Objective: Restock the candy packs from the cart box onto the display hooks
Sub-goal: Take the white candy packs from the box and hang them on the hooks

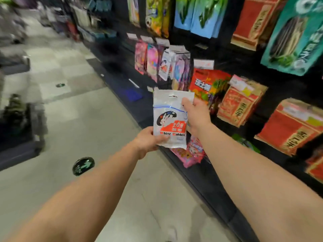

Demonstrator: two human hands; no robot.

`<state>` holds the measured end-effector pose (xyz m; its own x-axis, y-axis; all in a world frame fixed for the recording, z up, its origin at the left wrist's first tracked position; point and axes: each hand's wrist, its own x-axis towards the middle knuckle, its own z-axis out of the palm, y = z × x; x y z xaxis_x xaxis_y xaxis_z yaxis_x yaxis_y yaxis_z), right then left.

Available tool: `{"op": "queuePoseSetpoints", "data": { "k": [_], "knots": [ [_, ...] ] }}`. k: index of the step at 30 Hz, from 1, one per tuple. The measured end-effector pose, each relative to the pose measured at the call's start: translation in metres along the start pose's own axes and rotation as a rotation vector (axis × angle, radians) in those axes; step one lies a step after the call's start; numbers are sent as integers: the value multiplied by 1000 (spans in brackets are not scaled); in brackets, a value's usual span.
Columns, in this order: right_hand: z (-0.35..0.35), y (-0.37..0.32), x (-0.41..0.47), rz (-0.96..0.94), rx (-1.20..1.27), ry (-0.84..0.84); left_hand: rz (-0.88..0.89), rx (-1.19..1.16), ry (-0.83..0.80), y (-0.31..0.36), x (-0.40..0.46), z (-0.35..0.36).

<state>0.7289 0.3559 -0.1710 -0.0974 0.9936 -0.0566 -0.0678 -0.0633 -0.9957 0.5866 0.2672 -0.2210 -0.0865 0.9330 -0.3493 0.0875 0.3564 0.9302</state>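
Note:
A white candy pack with a rabbit picture, red label and a hang hole at its top is held upright in front of the dark display rack. My left hand grips its lower left corner. My right hand holds its upper right edge, thumb on the front. A matching white pack hangs further along the rack among pink and purple packs. The cart box is out of view.
Red and orange bags, brown-and-red bags and pink packs hang close to the right of my hands. Green and blue bags hang higher up. The aisle floor stretches left, with a blurred dark cart at the left edge.

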Motion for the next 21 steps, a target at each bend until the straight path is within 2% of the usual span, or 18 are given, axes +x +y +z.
{"op": "queuePoseSetpoints", "data": {
  "k": [6, 12, 21],
  "knots": [
    [61, 9, 111, 21, 53, -47, -2, -71, 181, 22, 93, -50],
    [91, 3, 215, 89, 31, -70, 7, -130, 251, 82, 193, -87],
    [108, -8, 319, 104, 64, -51, -6, -170, 186, 113, 300, -116]
  ]
}}
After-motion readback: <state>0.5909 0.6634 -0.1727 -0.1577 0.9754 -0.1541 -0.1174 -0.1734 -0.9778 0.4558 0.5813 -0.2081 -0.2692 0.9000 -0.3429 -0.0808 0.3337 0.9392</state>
